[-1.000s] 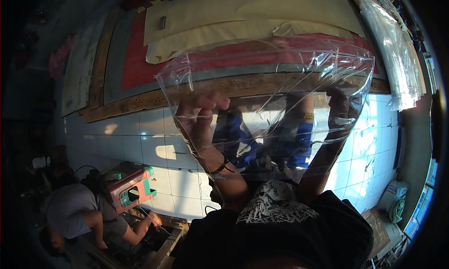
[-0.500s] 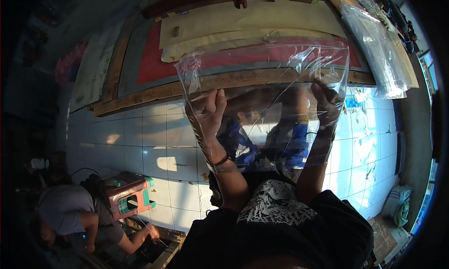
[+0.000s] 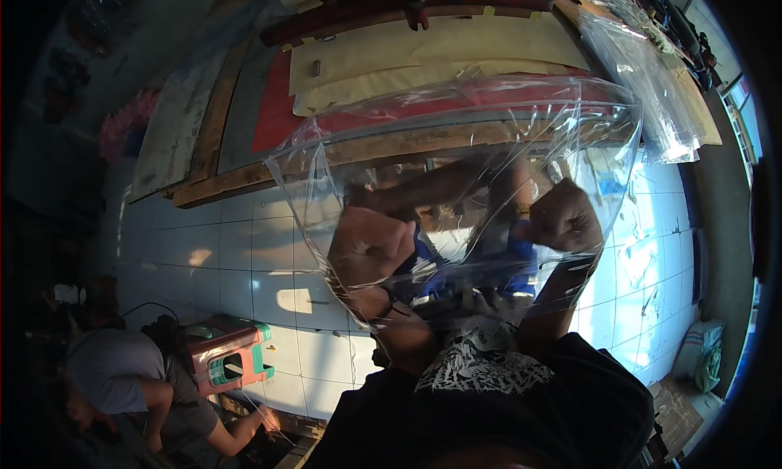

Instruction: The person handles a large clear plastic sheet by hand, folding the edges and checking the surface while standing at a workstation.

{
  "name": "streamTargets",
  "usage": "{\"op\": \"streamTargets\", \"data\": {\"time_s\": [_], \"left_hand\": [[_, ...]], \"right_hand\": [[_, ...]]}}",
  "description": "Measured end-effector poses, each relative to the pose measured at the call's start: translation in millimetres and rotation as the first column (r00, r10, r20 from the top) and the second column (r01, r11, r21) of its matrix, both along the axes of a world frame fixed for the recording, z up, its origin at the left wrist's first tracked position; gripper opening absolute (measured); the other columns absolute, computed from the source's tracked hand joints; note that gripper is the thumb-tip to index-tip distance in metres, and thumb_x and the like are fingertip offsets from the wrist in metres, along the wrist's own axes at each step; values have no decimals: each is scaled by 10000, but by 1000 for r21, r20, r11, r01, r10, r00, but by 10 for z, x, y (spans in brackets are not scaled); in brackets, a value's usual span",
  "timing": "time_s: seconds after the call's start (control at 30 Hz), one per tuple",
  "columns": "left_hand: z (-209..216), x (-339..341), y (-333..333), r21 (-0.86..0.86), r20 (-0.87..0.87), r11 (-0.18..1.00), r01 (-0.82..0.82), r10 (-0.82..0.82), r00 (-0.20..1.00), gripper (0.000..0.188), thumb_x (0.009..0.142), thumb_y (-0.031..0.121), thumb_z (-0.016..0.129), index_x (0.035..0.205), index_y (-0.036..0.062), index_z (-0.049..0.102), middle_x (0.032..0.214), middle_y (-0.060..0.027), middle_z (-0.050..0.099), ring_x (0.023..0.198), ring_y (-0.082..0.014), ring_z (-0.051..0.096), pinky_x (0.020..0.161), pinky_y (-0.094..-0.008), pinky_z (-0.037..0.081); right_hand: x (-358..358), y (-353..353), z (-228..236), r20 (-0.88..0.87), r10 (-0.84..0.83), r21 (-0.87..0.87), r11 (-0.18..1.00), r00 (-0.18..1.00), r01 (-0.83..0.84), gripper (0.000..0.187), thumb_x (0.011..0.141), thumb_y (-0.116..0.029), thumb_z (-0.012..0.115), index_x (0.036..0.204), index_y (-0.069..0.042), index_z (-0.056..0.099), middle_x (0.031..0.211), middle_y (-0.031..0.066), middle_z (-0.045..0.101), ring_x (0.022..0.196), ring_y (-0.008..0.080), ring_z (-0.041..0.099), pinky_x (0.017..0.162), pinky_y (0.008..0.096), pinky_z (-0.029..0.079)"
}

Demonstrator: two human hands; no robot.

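A large clear plastic bag (image 3: 464, 171) bulges in front of my chest, creased and shiny, its wide far edge over the front of the table. Both my hands show through the film, apparently inside it. On the left side my left hand (image 3: 371, 245) is curled closed, a dark band on its wrist. My right hand (image 3: 568, 216) makes a fist on the other side, knuckles up. The fingers appear to grip the bag, though the exact pinch points are hidden. The film's near edge lies around my wrists.
Ahead stands a wood-edged table (image 3: 204, 188) with yellowish sheets (image 3: 440, 45), a red sheet (image 3: 269, 123) and a dark red bar (image 3: 366, 14). Clear plastic sheets (image 3: 643, 86) lie at the far right. At lower left, a person (image 3: 122, 371) works beside a red-green stool (image 3: 232, 355).
Both hands have come nearer my body and turned, now curled with knuckles showing. The bag has gone from fairly flat to bulging and wider. The view has shifted slightly.
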State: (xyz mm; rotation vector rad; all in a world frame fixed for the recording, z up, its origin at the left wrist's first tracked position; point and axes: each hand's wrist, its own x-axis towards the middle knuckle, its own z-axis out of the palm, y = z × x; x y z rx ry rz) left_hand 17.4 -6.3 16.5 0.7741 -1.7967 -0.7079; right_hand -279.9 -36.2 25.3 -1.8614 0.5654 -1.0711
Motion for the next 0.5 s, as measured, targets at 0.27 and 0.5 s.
{"op": "streamTargets", "data": {"time_s": [0.27,0.5], "left_hand": [[28,-28,-33,-48,-119,993,-109,103,987,492,745,-76,708,558,89,284,482,-6,300,415,-127,280,478,-260,347],[0,-264,-157,-32,-346,919,-392,358,867,511,777,-74,708,567,103,276,500,35,281,481,-58,257,454,-254,257]], "right_hand": [[47,-65,41,-3,106,19,994,994,-106,513,706,73,766,510,-69,313,488,17,442,439,132,449,439,302,316],[-8,-81,-100,351,-503,180,864,790,470,468,734,97,674,573,-130,298,625,-20,408,508,71,369,429,241,267]]}}
